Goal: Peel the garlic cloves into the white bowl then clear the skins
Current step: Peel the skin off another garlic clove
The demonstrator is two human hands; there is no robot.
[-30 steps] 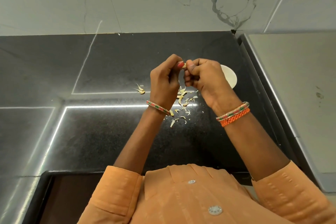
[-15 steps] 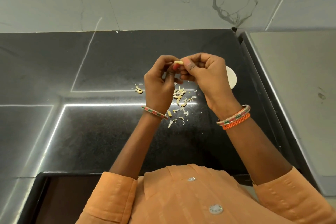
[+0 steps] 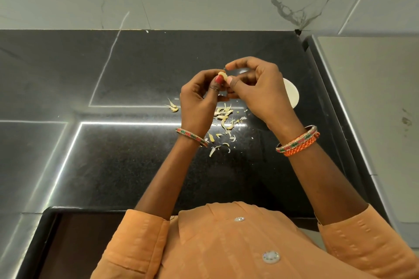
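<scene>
While the small pale-yellow garlic clove (image 3: 222,75) sits raised above the black speckled stone table (image 3: 127,165), the head view shows both hands (image 3: 229,88) meeting on it. The left hand (image 3: 199,102) pinches the clove between thumb and curled fingertips, a red-painted nail right against it; the right hand (image 3: 260,90) presses its thumb to the clove's other side, with the forefinger arched over the top and not plainly touching.

The round white bowl (image 3: 292,95) stands on the table just behind the right hand, mostly hidden by it; what it holds cannot be seen. Thin cream papery skins (image 3: 224,120) lie scattered on the table below and between the wrists, with a couple of strays (image 3: 172,107) off to the left.

To do this step well, I judge the left hand should keep a firm hold while the right thumbnail catches a loose edge of skin and strips it lengthwise, letting it fall onto the pile already there, not wider. The bare clove then has only a short way rightward to the bowl. Gathering the skins comes last.
</scene>
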